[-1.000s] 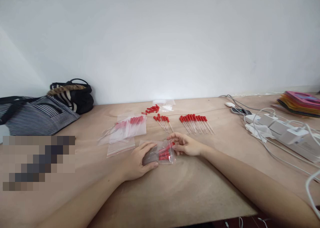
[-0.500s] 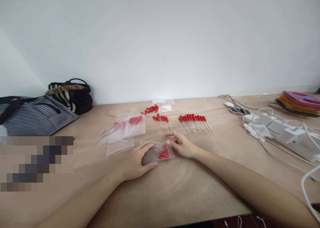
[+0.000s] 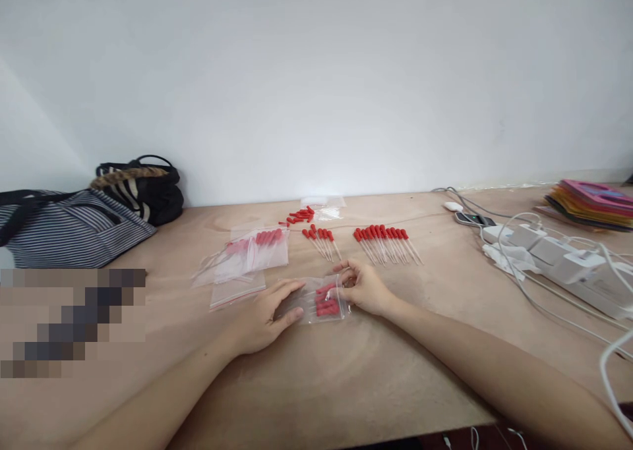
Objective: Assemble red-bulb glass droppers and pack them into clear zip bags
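Observation:
A clear zip-lock bag (image 3: 310, 310) lies on the table between my hands, with several red-bulbed droppers (image 3: 327, 309) inside, their bulbs toward the right. My left hand (image 3: 270, 315) rests at the bag's left end, thumb and fingers apart. At the zip end, my right hand (image 3: 363, 288) has its thumb over the bag and its fingers curled, gripping the edge. Beyond my hands lie a small group of loose droppers (image 3: 324, 236) and a longer row of droppers (image 3: 383, 236). To the left, filled zip-lock bags (image 3: 252, 255) overlap one another.
Loose red bulbs (image 3: 301, 215) and a bag of clear tubes (image 3: 326, 207) lie near the wall. Striped bags (image 3: 84, 229) stand at the left. On the right are a power strip with chargers (image 3: 568, 262), cables and a colourful stack (image 3: 591, 203).
My left hand has slid slightly left, uncovering more of the bag. My right thumb has moved further over the bag's right end, and the droppers inside show more plainly.

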`<state>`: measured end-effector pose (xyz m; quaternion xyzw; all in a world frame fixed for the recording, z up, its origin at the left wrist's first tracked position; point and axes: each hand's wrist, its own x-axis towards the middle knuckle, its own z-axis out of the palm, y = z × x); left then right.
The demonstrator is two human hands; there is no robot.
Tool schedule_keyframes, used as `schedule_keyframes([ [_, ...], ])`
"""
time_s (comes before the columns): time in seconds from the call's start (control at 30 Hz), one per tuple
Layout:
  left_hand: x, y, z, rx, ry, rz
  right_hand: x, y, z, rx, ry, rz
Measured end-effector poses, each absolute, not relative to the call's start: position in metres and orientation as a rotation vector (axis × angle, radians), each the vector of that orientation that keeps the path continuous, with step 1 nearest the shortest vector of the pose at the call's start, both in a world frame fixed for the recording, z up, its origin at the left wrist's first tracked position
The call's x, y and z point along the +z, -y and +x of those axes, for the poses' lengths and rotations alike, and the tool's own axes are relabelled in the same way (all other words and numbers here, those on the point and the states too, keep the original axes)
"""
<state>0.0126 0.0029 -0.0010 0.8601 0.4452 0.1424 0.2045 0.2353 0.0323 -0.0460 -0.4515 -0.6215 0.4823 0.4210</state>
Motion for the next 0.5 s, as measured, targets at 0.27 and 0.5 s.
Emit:
schedule_keyframes([
  [0.27, -0.005, -0.003, 0.010, 0.384, -1.249, 2.436, -0.037, -0.040, 0.254, 1.350, 1.712, -1.109],
  [0.5, -0.003, -0.003, 0.011, 0.299, -1.196, 2.459, -0.017, -0.099, 0.261, 0.815, 1.601, -1.625],
])
